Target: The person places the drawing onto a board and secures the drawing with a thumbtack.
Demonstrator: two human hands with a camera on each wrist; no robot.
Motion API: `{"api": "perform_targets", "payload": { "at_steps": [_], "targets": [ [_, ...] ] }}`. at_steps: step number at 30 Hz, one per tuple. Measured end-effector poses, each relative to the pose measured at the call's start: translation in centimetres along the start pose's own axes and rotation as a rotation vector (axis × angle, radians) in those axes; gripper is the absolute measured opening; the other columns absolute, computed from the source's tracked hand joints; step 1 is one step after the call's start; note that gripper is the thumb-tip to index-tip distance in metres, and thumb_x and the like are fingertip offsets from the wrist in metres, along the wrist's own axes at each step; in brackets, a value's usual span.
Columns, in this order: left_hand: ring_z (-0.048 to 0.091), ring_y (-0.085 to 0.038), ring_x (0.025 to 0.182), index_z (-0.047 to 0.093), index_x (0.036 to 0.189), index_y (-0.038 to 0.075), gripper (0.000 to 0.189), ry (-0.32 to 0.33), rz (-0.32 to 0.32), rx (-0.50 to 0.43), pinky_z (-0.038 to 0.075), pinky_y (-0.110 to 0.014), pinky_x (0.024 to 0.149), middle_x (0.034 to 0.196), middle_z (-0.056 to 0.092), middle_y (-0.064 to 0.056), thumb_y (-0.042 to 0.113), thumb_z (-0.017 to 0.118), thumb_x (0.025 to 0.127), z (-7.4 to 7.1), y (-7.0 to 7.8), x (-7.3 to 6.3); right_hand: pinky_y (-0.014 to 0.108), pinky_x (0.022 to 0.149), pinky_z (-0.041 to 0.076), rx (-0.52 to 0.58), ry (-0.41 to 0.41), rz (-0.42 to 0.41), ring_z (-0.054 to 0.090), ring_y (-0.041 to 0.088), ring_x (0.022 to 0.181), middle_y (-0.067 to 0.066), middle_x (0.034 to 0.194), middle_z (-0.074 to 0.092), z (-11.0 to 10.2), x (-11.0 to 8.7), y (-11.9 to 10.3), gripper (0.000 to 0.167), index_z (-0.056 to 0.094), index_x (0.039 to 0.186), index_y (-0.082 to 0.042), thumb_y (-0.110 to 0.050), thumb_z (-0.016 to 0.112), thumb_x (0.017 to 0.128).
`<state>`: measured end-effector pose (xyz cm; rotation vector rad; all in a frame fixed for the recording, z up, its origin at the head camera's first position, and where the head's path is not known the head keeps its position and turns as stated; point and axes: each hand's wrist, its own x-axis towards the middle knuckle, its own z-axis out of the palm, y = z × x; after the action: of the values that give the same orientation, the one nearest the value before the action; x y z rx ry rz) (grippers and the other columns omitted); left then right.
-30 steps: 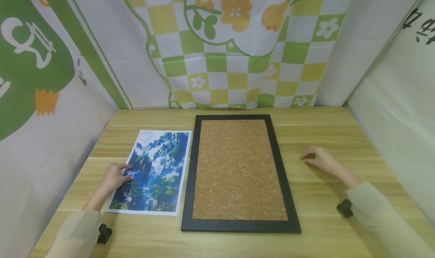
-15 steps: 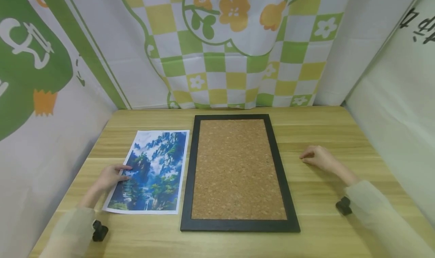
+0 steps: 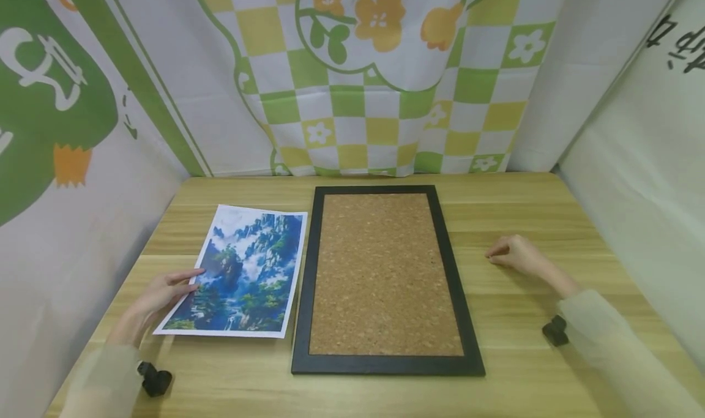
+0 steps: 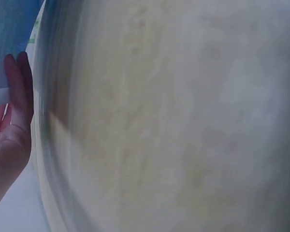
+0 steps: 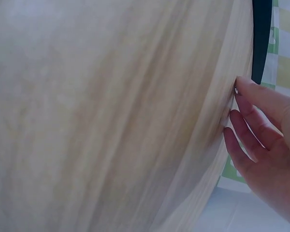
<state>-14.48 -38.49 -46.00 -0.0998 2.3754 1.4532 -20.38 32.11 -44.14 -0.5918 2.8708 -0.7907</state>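
Glossy mountain-landscape paper print point(image 3: 240, 273) lies just left of the black-framed rectangular cork board point(image 3: 385, 277) (its left side lifted off the wooden table point(image 3: 529, 357)), pinched at that edge by the left hand point(image 3: 160, 292). Right of the board, the right hand point(image 3: 514, 254) rests on the table, fingers loosely curled, holding nothing.

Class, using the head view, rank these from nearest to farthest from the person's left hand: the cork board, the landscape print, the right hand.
1. landscape print, touching the left hand.
2. cork board, in the table's middle.
3. right hand, on the far right side.
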Motion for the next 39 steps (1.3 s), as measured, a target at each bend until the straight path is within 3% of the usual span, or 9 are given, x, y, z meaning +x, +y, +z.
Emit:
{"api": "perform_targets", "payload": {
  "at_steps": [4,11,17,20,25,28,34,39],
  "targets": [
    [0.02,-0.032,0.129,0.035,0.135,0.004,0.054,0.014,-0.033,-0.113,0.032,-0.029,0.098,0.144,0.013,-0.021,0.025,0.053,0.089,0.5,0.1,-0.3,0.049,0.075,0.045,-0.002,-0.008,-0.011,0.058,0.036,0.083,0.015,0.084,0.065,0.0,-0.1,0.1,0.01,0.068,0.084,0.003,0.002,0.064,0.076],
    [0.018,-0.032,0.13,0.036,0.136,0.009,0.057,0.051,-0.063,-0.19,0.022,-0.036,0.102,0.146,0.007,-0.018,0.029,0.057,0.086,2.2,1.9,-0.4,0.046,0.074,0.047,0.03,-0.022,-0.017,0.059,0.034,0.082,0.014,0.084,0.064,-0.3,-0.2,0.1,0.01,0.067,0.085,0.004,0.004,0.062,0.076],
    [0.028,-0.025,0.126,0.04,0.134,0.011,0.057,0.087,-0.049,-0.219,0.037,-0.014,0.09,0.147,0.011,-0.015,0.031,0.059,0.084,4.1,4.1,-0.1,0.044,0.072,0.048,0.032,-0.027,-0.024,0.059,0.033,0.08,0.014,0.083,0.064,-0.4,-0.2,0.0,0.01,0.067,0.085,0.005,0.003,0.062,0.076],
    [0.04,-0.012,0.117,0.043,0.132,0.013,0.052,0.105,-0.041,-0.268,0.04,-0.01,0.083,0.146,0.013,-0.014,0.026,0.06,0.084,5.3,5.3,0.1,0.043,0.072,0.048,0.037,-0.032,-0.019,0.059,0.033,0.081,0.014,0.084,0.064,-0.4,-0.1,0.0,0.01,0.067,0.085,0.005,0.003,0.062,0.077],
    [0.053,0.006,0.087,0.053,0.125,0.014,0.041,0.128,-0.01,-0.37,0.043,-0.01,0.076,0.145,0.017,-0.017,0.015,0.061,0.084,7.5,7.1,0.5,0.043,0.072,0.048,0.041,-0.039,-0.01,0.059,0.033,0.082,0.014,0.085,0.064,-0.4,0.0,0.1,0.011,0.067,0.086,0.005,0.003,0.061,0.077],
    [0.056,0.003,0.083,0.054,0.123,0.013,0.042,0.136,0.004,-0.401,0.045,-0.011,0.072,0.143,0.022,-0.018,0.014,0.063,0.082,8.8,7.5,1.3,0.044,0.072,0.048,0.04,-0.037,-0.01,0.059,0.034,0.082,0.014,0.085,0.064,-0.4,-0.1,0.1,0.011,0.067,0.086,0.004,0.003,0.061,0.077],
    [0.059,-0.004,0.088,0.058,0.119,0.018,0.044,0.159,-0.031,-0.41,0.047,-0.016,0.075,0.137,0.034,-0.012,0.02,0.069,0.077,11.7,7.5,3.1,0.045,0.074,0.047,0.042,-0.036,-0.01,0.059,0.035,0.084,0.015,0.085,0.065,-0.3,-0.1,0.2,0.011,0.068,0.086,0.004,0.003,0.062,0.077],
    [0.059,-0.008,0.089,0.055,0.121,0.009,0.041,0.162,-0.044,-0.402,0.047,-0.019,0.077,0.136,0.036,-0.015,0.009,0.064,0.08,14.3,10.5,2.6,0.047,0.075,0.046,0.047,-0.042,-0.001,0.058,0.037,0.086,0.016,0.087,0.064,-0.3,-0.1,0.2,0.011,0.068,0.086,0.003,0.002,0.062,0.077]
  ]
}}
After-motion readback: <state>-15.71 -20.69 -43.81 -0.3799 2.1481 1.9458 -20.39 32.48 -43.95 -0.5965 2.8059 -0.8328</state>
